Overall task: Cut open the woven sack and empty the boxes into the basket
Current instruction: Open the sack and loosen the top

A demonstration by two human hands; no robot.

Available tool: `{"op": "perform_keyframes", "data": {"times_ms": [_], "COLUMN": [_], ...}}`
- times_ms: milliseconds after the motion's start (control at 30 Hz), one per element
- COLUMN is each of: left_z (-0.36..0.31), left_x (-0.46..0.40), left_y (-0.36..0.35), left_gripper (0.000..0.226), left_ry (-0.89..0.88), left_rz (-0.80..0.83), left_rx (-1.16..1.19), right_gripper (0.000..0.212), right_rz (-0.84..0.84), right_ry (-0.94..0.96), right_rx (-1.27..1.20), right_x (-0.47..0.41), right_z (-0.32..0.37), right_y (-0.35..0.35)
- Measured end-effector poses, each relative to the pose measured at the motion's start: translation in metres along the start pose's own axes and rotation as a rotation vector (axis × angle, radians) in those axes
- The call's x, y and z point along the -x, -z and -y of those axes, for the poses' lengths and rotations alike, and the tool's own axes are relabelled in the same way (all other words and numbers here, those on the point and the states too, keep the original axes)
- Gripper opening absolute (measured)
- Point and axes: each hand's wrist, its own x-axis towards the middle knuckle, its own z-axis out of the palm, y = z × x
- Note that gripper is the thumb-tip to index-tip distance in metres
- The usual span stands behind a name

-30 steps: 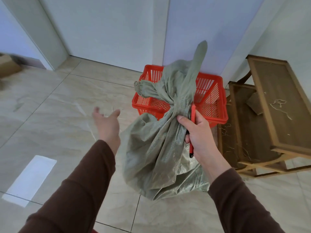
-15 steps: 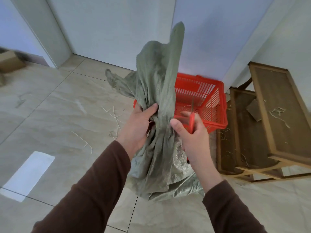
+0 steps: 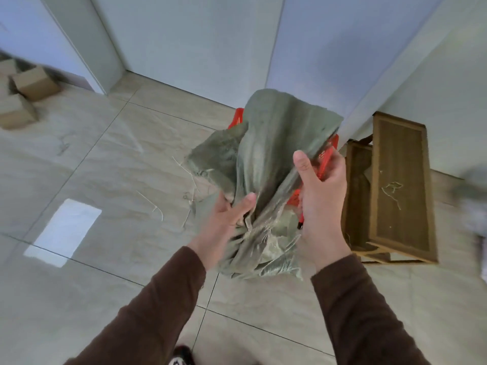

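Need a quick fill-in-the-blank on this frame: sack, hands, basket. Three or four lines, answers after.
1. Both hands grip the green woven ____, the left hand low on its bunched neck.
2. The right hand also holds a slim tool whose handle is ____ in colour.
3. The basket is mostly hidden ____ the sack.
4. Cardboard boxes lie on the floor at the far ____ of the view.

Missing words: sack; red; behind; left
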Motion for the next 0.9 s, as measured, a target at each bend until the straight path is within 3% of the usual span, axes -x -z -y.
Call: {"op": "perform_keyframes", "data": {"times_ms": [167, 333, 467, 600, 700, 767, 833, 900], "left_z": [-0.048, -0.091, -0.132, -0.176, -0.190, -0.190, -0.181, -0.173], "left_x": [0.018, 0.035, 0.047, 0.053, 0.064, 0.089, 0.118, 0.147], "left_y": [-0.003, 0.005, 0.013, 0.007, -0.005, -0.024, -0.047, -0.073], "left_gripper": [0.031, 0.008, 0.016, 0.020, 0.059, 0.070, 0.047, 0.027], "left_ry": [0.164, 0.113, 0.073, 0.104, 0.129, 0.180, 0.229, 0.298], "left_rz": [-0.179, -0.451, -0.637, -0.439, -0.242, -0.248, -0.277, -0.189], "left_rx": [0.086, -0.066, -0.277, -0.075, -0.067, -0.064, -0.055, -0.039], "right_gripper": [0.011, 0.009, 0.019, 0.013, 0.009, 0.008, 0.004, 0.007], "right_rz": [-0.032, -0.083, -0.131, -0.115, -0.102, -0.103, -0.109, -0.101], "right_ry": [-0.031, -0.174, -0.247, -0.292, -0.320, -0.317, -0.323, -0.326], "right_rx": [0.079, 0.013, -0.036, -0.031, 0.004, 0.024, 0.035, 0.019], "right_x": [0.025, 0.066, 0.103, 0.135, 0.155, 0.163, 0.169, 0.174], "right_z": [0.048, 0.097, 0.129, 0.151, 0.161, 0.166, 0.171, 0.174], "right_y": [0.011, 0.052, 0.081, 0.091, 0.087, 0.082, 0.078, 0.075]}}
